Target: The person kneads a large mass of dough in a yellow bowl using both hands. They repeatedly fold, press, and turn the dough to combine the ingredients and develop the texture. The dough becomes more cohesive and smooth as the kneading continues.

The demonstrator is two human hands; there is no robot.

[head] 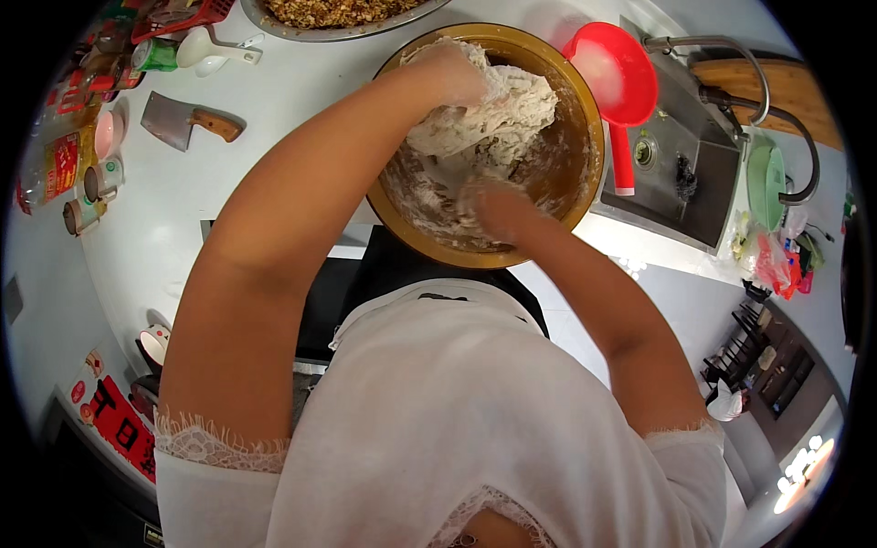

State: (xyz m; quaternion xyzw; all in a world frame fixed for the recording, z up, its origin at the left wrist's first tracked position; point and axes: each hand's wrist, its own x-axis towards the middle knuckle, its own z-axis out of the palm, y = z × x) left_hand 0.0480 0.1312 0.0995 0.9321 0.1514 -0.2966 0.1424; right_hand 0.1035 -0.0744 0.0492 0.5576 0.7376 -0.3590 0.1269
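Observation:
A shaggy mass of pale dough point(524, 103) fills the far part of a wide golden-brown basin point(590, 147). My left hand point(455, 77) is on top of the dough and grips it, its fingers partly sunk in and hidden. Lower in the same basin, my right hand point(502, 209) is blurred by motion beside the near side of the dough. Its fingers cannot be made out, and whether they touch the dough is unclear. Flour and dough smears coat the basin's inner wall.
A red ladle point(630, 103) with whitish contents stands against the basin's right, by a steel sink point(712, 171). Left lie a cleaver point(179, 122) and a white spoon point(205, 49). A metal bowl point(342, 34) of chopped filling stands behind. Bottles and jars point(68, 157) line the left edge.

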